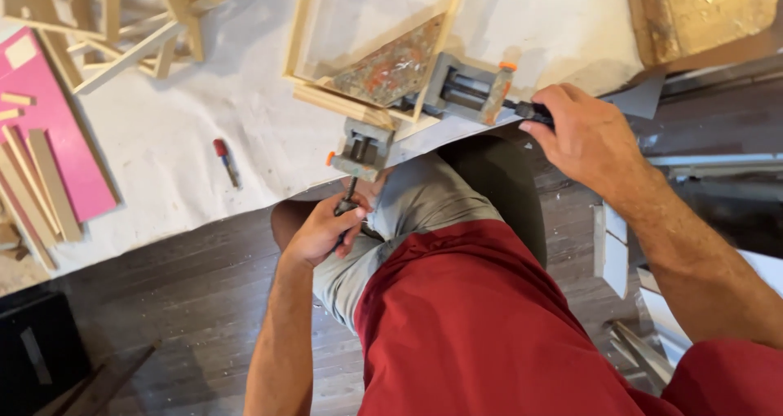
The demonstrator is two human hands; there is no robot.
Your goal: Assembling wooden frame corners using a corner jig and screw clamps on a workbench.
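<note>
Red shirt cloth (pixel 481 326) fills the near view, above grey shorts. Both hands are clenched on the screw handles of a grey metal corner clamp (pixel 408 110): the left hand (pixel 322 232) below the bench edge, the right hand (pixel 583 134) at the side. The clamp already grips one corner of a pale wooden frame (pixel 303 37) lying on the white-covered bench (pixel 179 130); whether its screws are fully tight cannot be told. Loose wood strips (pixel 37 183) rest on a pink board.
</note>
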